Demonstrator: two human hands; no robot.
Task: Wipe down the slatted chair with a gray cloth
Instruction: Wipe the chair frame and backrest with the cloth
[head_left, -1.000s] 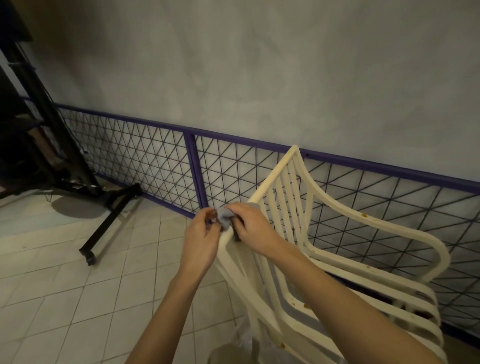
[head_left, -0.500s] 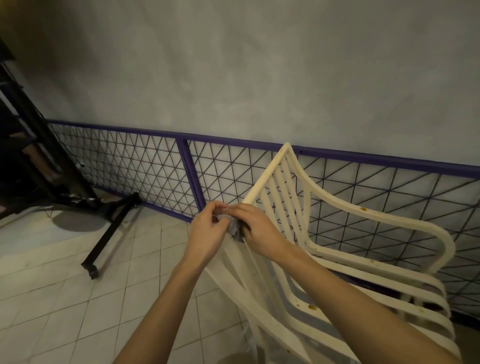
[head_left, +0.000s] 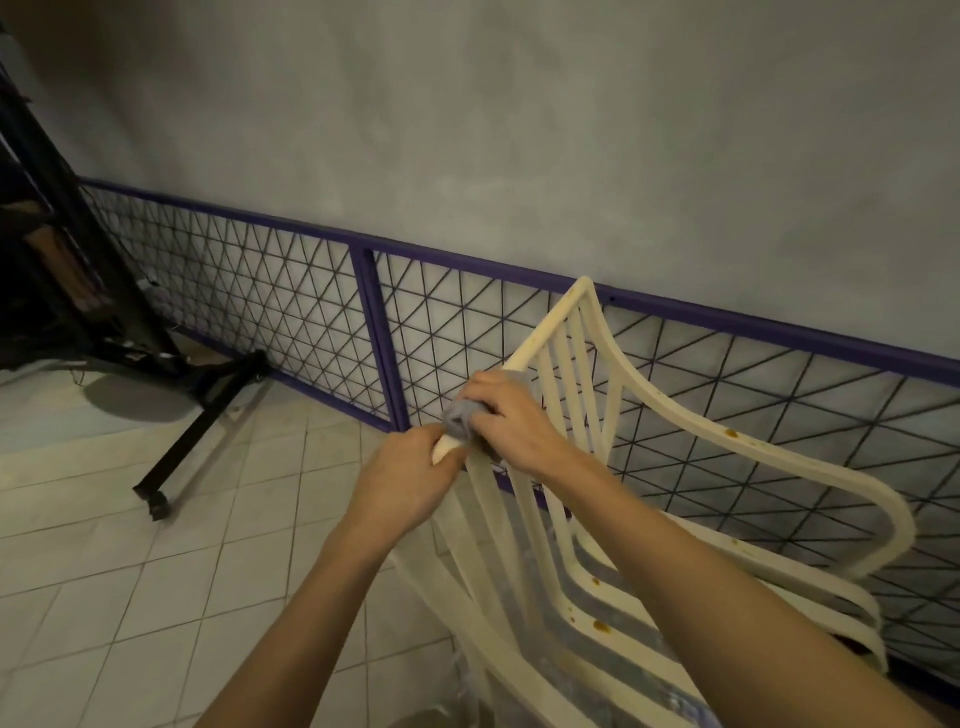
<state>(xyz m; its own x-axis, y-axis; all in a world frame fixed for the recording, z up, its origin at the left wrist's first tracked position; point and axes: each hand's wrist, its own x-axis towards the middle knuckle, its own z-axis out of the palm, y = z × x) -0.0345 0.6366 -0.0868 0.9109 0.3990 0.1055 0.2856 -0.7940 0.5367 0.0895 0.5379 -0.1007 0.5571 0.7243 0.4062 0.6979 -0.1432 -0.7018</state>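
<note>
Up close in the head view, the 2 hands meet at the top rail of the cream slatted chair (head_left: 613, 364), which leans tilted in front of a wire fence (head_left: 291, 312) with a purple rail. The left hand (head_left: 405, 483) is curled round the near end of that rail, so only a small cream stub shows between thumb and fingers. The right hand (head_left: 511, 421) is clamped on the gray cloth (head_left: 458, 415), holding it bunched against the rail just beside the left hand. Most of the cloth is buried under the right fingers, and only a crumpled gray lump peeks out. Both forearms cross over the chair's back slats and cover part of them. The seat and lower frame run off the bottom edge, and the legs are out of sight. Brown spots mark the armrest and a seat slat. At the right, several cream rims lie layered, and I cannot tell whether they are 1 chair or a stack. A black wheeled stand (head_left: 202, 421) on the tiled floor (head_left: 130, 597) is cut off at the left, its upper part too dark to make out.
</note>
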